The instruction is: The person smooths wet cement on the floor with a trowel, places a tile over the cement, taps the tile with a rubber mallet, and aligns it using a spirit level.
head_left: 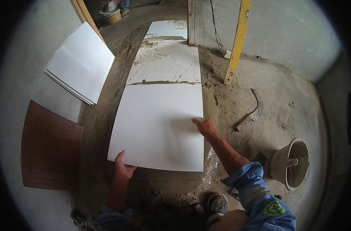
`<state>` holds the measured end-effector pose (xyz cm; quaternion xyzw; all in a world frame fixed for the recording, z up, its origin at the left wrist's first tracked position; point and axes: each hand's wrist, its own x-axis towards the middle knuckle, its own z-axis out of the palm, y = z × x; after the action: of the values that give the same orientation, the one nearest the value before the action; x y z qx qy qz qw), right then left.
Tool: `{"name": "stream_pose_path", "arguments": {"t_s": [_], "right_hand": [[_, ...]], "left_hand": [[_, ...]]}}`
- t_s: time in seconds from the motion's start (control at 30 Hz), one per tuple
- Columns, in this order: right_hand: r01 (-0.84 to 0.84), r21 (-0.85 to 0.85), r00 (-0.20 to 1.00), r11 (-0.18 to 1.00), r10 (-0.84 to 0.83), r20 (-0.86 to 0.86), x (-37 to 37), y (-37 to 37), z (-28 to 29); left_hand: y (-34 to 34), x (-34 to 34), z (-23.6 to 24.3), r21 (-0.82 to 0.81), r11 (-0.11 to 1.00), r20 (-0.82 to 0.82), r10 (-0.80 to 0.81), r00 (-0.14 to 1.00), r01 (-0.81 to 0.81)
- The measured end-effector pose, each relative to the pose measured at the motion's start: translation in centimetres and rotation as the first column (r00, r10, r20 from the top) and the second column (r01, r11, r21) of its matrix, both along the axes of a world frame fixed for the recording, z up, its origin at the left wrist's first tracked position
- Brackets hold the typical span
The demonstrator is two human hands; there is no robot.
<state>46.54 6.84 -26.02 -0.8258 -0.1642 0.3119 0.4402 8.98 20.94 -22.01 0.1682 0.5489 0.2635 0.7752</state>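
Observation:
A large white tile point(156, 111) lies in front of me at the end of a row of white tiles point(164, 61) smeared with grey-brown mortar, with a mortar-filled line where they meet. My left hand point(123, 167) grips the tile's near edge at the left, thumb on top and fingers curled round the edge. My right hand point(202, 127) holds the tile's right edge, thumb over the top. Wet mortar shows on the floor along the tile's right side and below its near edge.
White tiles point(77, 61) and a brown board point(50, 146) lean on the left wall. Right are a yellow level point(237, 42), a hooked blade point(256, 104), a bucket point(289, 169) with something inside, and a door-opening edge point(190, 23). A person's leg point(123, 5) and yellow bucket point(112, 17) show behind.

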Motion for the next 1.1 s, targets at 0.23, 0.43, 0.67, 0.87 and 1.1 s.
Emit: {"name": "stream_pose_path", "arguments": {"t_s": [0.23,0.43,0.67,0.87,1.1], "right_hand": [[-0.002,-0.029,0.997,1.0,0.0,-0.078,0.0,0.1,1.0],[-0.001,-0.035,0.992,0.999,-0.003,-0.123,-0.1,-0.2,3.3],[0.023,0.05,0.987,0.998,-0.015,-0.16,-0.3,-0.2,2.8],[0.021,0.054,0.988,0.998,-0.012,-0.153,-0.8,-0.2,2.8],[-0.053,0.198,0.996,0.979,0.037,0.083,1.4,-2.9,5.1]], "left_hand": [[0.0,0.1,-0.4,-0.002,1.0,-0.008,-0.016,1.0,0.016],[0.0,0.3,-0.3,-0.02,1.0,-0.041,0.006,0.999,-0.006],[-0.1,0.5,0.2,-0.045,0.999,-0.01,0.014,1.0,-0.015],[0.0,0.0,0.4,-0.052,0.998,-0.011,0.028,1.0,-0.028],[1.2,-0.9,7.5,0.558,0.829,-0.229,0.196,0.954,-0.036]]}}
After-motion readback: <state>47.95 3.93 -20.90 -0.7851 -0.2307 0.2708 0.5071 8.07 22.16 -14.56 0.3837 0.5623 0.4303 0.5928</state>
